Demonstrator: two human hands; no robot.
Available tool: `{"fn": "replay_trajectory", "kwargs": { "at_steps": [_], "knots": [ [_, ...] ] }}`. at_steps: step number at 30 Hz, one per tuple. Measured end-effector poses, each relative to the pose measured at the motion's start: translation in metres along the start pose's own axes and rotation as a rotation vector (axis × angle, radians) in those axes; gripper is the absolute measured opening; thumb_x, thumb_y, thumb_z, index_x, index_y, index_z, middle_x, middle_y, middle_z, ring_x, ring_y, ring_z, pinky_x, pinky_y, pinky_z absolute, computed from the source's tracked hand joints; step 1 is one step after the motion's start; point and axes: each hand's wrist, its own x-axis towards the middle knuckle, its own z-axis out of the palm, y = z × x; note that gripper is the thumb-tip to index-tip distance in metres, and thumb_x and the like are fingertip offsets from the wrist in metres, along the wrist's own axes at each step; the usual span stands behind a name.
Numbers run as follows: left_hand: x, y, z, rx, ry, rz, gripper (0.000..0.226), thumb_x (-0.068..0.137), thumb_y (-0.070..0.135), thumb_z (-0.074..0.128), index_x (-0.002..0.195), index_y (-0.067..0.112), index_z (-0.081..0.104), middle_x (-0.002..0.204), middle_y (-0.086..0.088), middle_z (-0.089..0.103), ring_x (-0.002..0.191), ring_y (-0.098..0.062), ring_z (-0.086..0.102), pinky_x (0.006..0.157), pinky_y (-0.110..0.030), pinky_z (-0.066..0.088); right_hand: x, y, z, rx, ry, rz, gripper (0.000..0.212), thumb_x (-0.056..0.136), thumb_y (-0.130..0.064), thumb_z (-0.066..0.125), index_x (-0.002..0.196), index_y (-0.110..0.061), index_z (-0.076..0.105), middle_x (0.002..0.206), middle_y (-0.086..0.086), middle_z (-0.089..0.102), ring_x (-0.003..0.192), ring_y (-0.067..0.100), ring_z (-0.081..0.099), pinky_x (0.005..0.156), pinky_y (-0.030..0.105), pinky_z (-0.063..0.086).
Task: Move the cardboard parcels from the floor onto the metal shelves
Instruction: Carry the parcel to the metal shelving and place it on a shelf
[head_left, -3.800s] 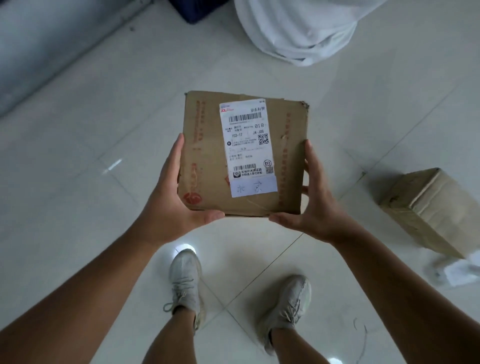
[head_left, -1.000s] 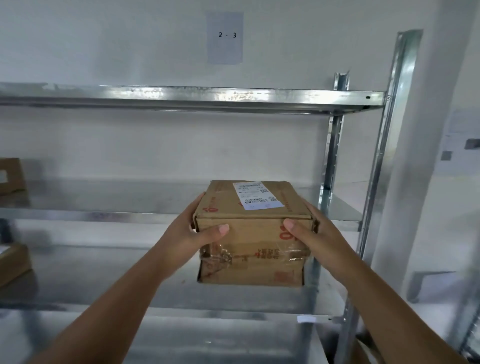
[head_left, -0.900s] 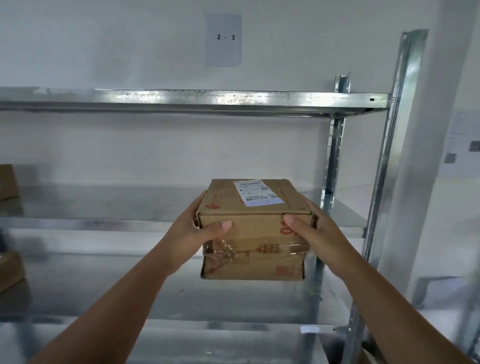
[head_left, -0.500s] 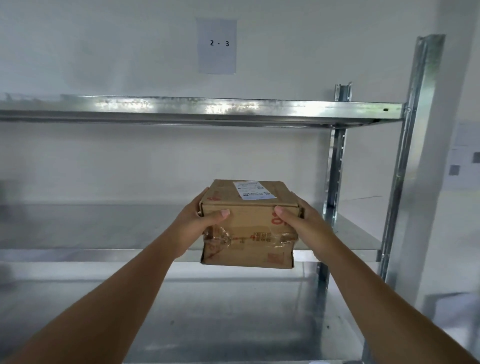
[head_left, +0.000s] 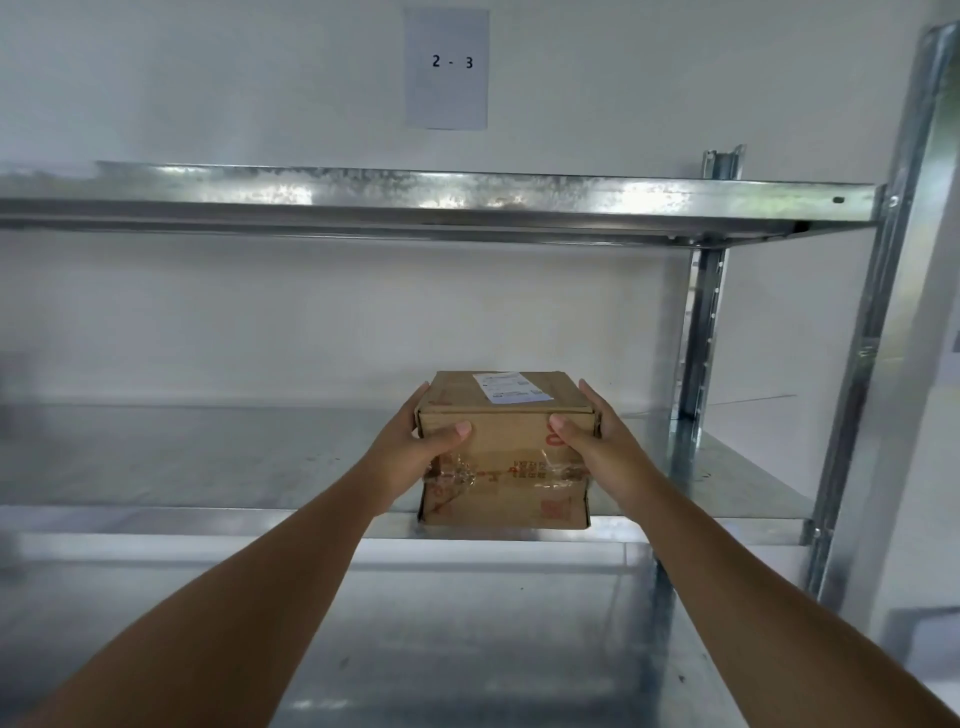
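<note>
A brown cardboard parcel (head_left: 506, 457) with a white shipping label on top and clear tape across its front is at the front edge of the middle metal shelf (head_left: 208, 457), right of centre. Its bottom front edge lines up with the shelf lip; I cannot tell whether it rests on the shelf. My left hand (head_left: 415, 447) grips its left side, thumb on the front face. My right hand (head_left: 592, 441) grips its right side the same way. Both arms are stretched forward.
An upper metal shelf (head_left: 441, 200) runs across above the parcel. A lower shelf (head_left: 467, 649) lies beneath my arms. Steel uprights stand at the right, one at the back (head_left: 701, 338) and one in front (head_left: 872, 338). A paper sign marked 2 - 3 (head_left: 447, 67) hangs on the white wall.
I have lifted the parcel and pushed it forward, from in front of the lower shelf up to the middle shelf's front edge. Both hands keep the same grip.
</note>
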Motion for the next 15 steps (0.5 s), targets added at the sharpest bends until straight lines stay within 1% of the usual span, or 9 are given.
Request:
{"fn": "replay_trajectory", "kwargs": {
  "at_steps": [2, 3, 5, 7, 10, 15],
  "knots": [
    [0.006, -0.004, 0.001, -0.001, 0.032, -0.013, 0.094, 0.089, 0.028, 0.085, 0.166, 0.031, 0.030, 0.151, 0.004, 0.059, 0.136, -0.021, 0.061, 0.088, -0.017, 0.060, 0.006, 0.005, 0.000, 0.013, -0.006, -0.005, 0.081, 0.098, -0.028, 0.073, 0.165, -0.030, 0.027, 0.109, -0.013, 0.078, 0.086, 0.001, 0.080, 0.078, 0.024, 0.062],
    [0.009, -0.005, 0.002, 0.002, 0.042, -0.004, 0.090, 0.091, 0.025, 0.083, 0.165, 0.031, 0.032, 0.150, 0.003, 0.060, 0.135, -0.021, 0.062, 0.085, -0.016, 0.061, 0.009, 0.006, -0.001, 0.020, -0.004, -0.006, 0.080, 0.098, -0.028, 0.073, 0.164, -0.030, 0.028, 0.109, -0.012, 0.078, 0.085, 0.000, 0.080, 0.076, 0.022, 0.062],
    [0.015, -0.008, 0.003, -0.003, 0.050, 0.005, 0.075, 0.093, 0.023, 0.080, 0.158, 0.032, 0.043, 0.141, 0.004, 0.066, 0.129, -0.020, 0.068, 0.086, -0.021, 0.062, 0.015, 0.008, 0.000, 0.035, 0.000, -0.005, 0.077, 0.099, -0.027, 0.071, 0.163, -0.030, 0.030, 0.110, -0.009, 0.078, 0.083, -0.001, 0.080, 0.068, 0.019, 0.061],
    [0.018, -0.009, 0.006, -0.020, 0.055, 0.007, 0.066, 0.095, 0.021, 0.078, 0.151, 0.035, 0.046, 0.134, 0.007, 0.068, 0.118, -0.011, 0.070, 0.082, -0.020, 0.063, 0.019, 0.010, 0.001, 0.031, 0.007, -0.011, 0.074, 0.101, -0.026, 0.070, 0.163, -0.030, 0.030, 0.110, -0.007, 0.078, 0.083, -0.002, 0.079, 0.064, 0.017, 0.060],
    [0.024, -0.013, 0.008, -0.029, 0.056, 0.028, 0.067, 0.097, 0.019, 0.076, 0.154, 0.030, 0.044, 0.136, 0.002, 0.068, 0.113, -0.007, 0.070, 0.077, -0.015, 0.061, 0.025, 0.010, 0.001, 0.023, 0.007, -0.020, 0.072, 0.102, -0.027, 0.068, 0.163, -0.030, 0.030, 0.109, -0.006, 0.077, 0.081, -0.006, 0.077, 0.060, 0.015, 0.058],
    [0.028, -0.018, 0.009, -0.037, 0.042, 0.046, 0.062, 0.098, 0.014, 0.074, 0.152, 0.025, 0.046, 0.136, -0.002, 0.069, 0.113, -0.011, 0.072, 0.078, -0.019, 0.062, 0.029, 0.015, 0.004, 0.038, 0.012, -0.017, 0.069, 0.102, -0.026, 0.067, 0.162, -0.031, 0.032, 0.109, -0.006, 0.076, 0.086, -0.001, 0.077, 0.062, 0.018, 0.060]
  ]
}}
